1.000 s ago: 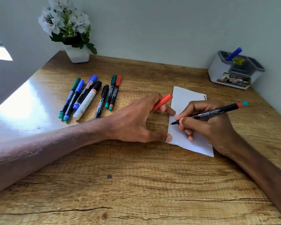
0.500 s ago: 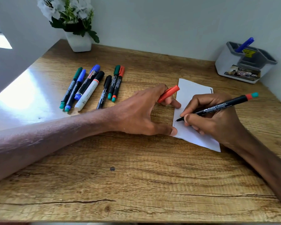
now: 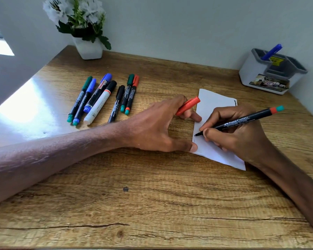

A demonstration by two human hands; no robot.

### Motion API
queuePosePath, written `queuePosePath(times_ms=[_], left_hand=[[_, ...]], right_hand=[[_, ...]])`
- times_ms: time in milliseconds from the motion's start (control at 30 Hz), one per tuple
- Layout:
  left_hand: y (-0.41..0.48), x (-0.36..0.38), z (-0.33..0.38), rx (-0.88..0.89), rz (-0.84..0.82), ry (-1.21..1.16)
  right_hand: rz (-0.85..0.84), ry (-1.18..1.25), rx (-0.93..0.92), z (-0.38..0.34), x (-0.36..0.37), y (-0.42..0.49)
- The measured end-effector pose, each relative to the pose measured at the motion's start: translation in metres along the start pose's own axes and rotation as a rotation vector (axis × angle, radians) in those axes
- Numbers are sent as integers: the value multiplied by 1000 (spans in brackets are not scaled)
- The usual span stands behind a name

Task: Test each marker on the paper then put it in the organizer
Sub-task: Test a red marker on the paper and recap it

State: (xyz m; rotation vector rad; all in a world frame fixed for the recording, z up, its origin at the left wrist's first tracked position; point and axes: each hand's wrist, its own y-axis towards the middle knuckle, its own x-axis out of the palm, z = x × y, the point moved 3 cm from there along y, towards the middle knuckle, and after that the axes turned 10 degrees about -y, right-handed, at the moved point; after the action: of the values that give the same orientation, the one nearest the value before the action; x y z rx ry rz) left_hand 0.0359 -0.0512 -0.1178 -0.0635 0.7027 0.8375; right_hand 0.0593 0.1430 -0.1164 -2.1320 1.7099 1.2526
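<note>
From the head camera, the right hand (image 3: pixel 242 134) gripped a black marker (image 3: pixel 242 121), thumb and fingers pinched together low on the barrel. Its tip touched the left part of the white paper (image 3: pixel 213 101), and its red and teal rear end pointed up to the right. The paper lay flat on the wooden table (image 3: pixel 152 195), right of centre, partly under that hand, with a short dark mark at its far right corner. The left hand (image 3: pixel 157 127) reached in from the left. Its thumb pressed the near left edge of the paper, its fingers were curled round a red cap (image 3: pixel 188 106) that stuck out toward the sheet, and one fingertip rested on the paper's left edge. Seven loose markers (image 3: pixel 98 100) lay side by side on the table, well to the left of the paper, all capped. The organizer (image 3: pixel 251 76), a white box with grey compartments, stood at the far right corner against the wall, well apart from the paper. A blue marker (image 3: pixel 272 51) leaned in its back left compartment. A white flower pot (image 3: pixel 89 48) stood at the far left against the wall.
</note>
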Motion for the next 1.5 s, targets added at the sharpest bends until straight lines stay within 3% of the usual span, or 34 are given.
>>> queuePosePath(times_ms=[867, 1067, 1500], left_hand=[[0, 0, 0, -17, -5, 6], [0, 0, -1, -35, -1, 20], [-2, -1, 0, -40, 0, 9]], right_hand=[[11, 47, 90, 5, -1, 0], [38, 312, 170, 4, -8, -2], [10, 59, 48, -1, 1, 1]])
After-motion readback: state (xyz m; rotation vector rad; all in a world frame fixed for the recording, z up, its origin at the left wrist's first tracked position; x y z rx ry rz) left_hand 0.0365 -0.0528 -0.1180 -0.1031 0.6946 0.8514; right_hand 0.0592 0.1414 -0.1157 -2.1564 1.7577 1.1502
